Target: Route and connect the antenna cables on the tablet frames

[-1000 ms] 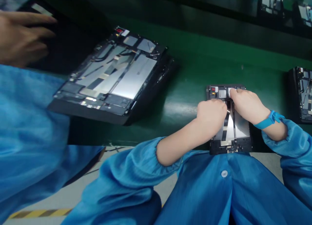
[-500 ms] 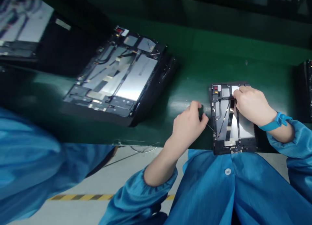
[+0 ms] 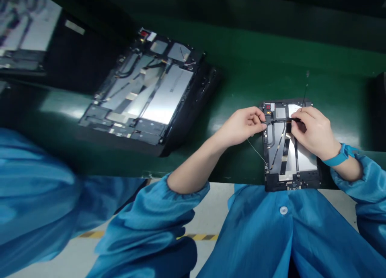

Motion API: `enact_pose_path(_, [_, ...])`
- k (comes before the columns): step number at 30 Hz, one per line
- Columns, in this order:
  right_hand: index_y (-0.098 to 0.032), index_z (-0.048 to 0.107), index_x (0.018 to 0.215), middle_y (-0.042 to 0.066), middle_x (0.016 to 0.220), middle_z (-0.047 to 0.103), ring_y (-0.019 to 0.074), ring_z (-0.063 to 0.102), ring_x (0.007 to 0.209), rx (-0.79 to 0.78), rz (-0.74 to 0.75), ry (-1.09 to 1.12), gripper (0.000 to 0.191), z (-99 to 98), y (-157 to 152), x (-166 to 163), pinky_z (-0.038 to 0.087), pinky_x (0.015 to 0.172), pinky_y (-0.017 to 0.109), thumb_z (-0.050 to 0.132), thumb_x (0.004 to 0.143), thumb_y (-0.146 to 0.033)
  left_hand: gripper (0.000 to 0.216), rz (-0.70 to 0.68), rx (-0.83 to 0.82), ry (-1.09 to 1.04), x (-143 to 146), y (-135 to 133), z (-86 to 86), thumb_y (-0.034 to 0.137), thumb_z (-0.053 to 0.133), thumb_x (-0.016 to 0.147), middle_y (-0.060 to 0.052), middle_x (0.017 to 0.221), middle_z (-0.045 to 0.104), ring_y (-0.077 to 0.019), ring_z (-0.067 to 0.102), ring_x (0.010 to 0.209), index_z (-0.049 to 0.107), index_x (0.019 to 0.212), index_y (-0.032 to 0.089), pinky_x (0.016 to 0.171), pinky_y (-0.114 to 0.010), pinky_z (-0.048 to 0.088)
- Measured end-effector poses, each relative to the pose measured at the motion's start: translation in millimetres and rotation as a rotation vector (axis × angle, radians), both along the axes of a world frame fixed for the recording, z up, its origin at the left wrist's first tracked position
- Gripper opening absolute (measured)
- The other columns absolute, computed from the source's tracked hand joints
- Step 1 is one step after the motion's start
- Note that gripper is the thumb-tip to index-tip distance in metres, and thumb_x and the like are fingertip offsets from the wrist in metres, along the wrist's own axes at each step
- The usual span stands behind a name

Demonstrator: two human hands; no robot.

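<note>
An opened tablet chassis [image 3: 288, 157], black frame with silver shielding and flat cables, lies at the near edge of the green belt [image 3: 241, 69] in front of me. My left hand [image 3: 243, 125] is at its upper left corner, fingers pinched on a thin wire [image 3: 256, 151] that runs down to the chassis's left side. My right hand [image 3: 313, 131] rests on the upper right part of the chassis, fingers closed on a thin dark stick-like tool [image 3: 304, 95] that points up and away. A blue strap circles my right wrist.
A larger opened tablet [image 3: 147, 95] lies tilted on the belt to the left, another unit [image 3: 21, 33] at far left. A co-worker's blue sleeve [image 3: 36, 189] fills the lower left. A dark object [image 3: 380, 109] sits at the right edge. Grey floor with a yellow stripe lies below.
My left hand left the chassis, swung out to the left, then came back to the upper left corner pinching a thin wire. The thin tool now shows in my right hand. The co-worker's hand has gone.
</note>
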State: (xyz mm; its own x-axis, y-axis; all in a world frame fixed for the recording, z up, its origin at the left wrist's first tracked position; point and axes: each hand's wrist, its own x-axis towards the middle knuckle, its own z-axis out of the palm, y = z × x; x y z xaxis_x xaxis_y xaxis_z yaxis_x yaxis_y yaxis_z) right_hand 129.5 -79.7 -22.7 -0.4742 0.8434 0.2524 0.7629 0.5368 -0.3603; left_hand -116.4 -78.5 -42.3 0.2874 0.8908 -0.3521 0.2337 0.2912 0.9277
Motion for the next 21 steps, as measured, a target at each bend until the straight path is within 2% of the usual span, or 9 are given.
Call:
enact_pose_path(5, [-0.021, 0.08, 0.101, 0.005, 0.091, 0.079, 0.0207, 0.071, 0.083, -0.09, -0.076, 0.205, 0.02, -4.3, 1, 1, 0.058, 0.08, 0.037, 0.061, 0.1, -0.024, 0.013, 0.153, 0.006, -0.004, 9, -12, -2.9, 0.017, 0.072, 0.08, 0.004, 0.067, 0.057, -0.0102, 0.052, 0.06, 0.061, 0.086, 0.018, 0.061, -0.024, 0.043])
enact_pose_path(10, [-0.023, 0.079, 0.092, 0.001, 0.08, 0.078, 0.0205, 0.072, 0.08, -0.03, -0.063, 0.222, 0.014, -9.7, 1, 1, 0.056, 0.082, 0.038, 0.067, 0.091, -0.017, 0.01, 0.252, 0.001, 0.029, 16, -17, -0.1, 0.014, 0.071, 0.079, 0.003, 0.069, 0.059, -0.01, 0.052, 0.061, 0.063, 0.084, 0.018, 0.06, -0.022, 0.042])
enact_pose_path(13, [-0.022, 0.078, 0.09, 0.0, 0.078, 0.077, 0.0194, 0.071, 0.077, 0.002, -0.042, 0.248, 0.017, -12.2, 1, 1, 0.056, 0.079, 0.036, 0.066, 0.086, -0.011, 0.011, 0.213, -0.046, 0.057, 14, -10, 5.2, 0.014, 0.072, 0.077, 0.005, 0.064, 0.057, -0.0101, 0.052, 0.059, 0.061, 0.079, 0.018, 0.06, -0.023, 0.042])
enact_pose_path(16, [-0.022, 0.077, 0.09, -0.001, 0.076, 0.076, 0.0192, 0.071, 0.076, -0.002, -0.039, 0.235, 0.021, -12.2, 3, 0, 0.056, 0.077, 0.034, 0.065, 0.082, -0.008, 0.009, 0.106, -0.021, 0.174, 11, -1, 13.1, 0.014, 0.071, 0.076, 0.004, 0.062, 0.057, -0.0113, 0.054, 0.059, 0.063, 0.074, 0.018, 0.06, -0.024, 0.042])
enact_pose_path(21, [-0.023, 0.076, 0.092, 0.001, 0.079, 0.076, 0.0199, 0.07, 0.077, 0.036, -0.034, 0.207, 0.016, -8.0, 9, -7, 0.055, 0.079, 0.036, 0.064, 0.089, -0.013, 0.006, -0.036, 0.076, 0.351, 9, 8, 22.9, 0.015, 0.069, 0.077, 0.002, 0.064, 0.064, -0.0135, 0.058, 0.062, 0.066, 0.073, 0.018, 0.062, -0.026, 0.043])
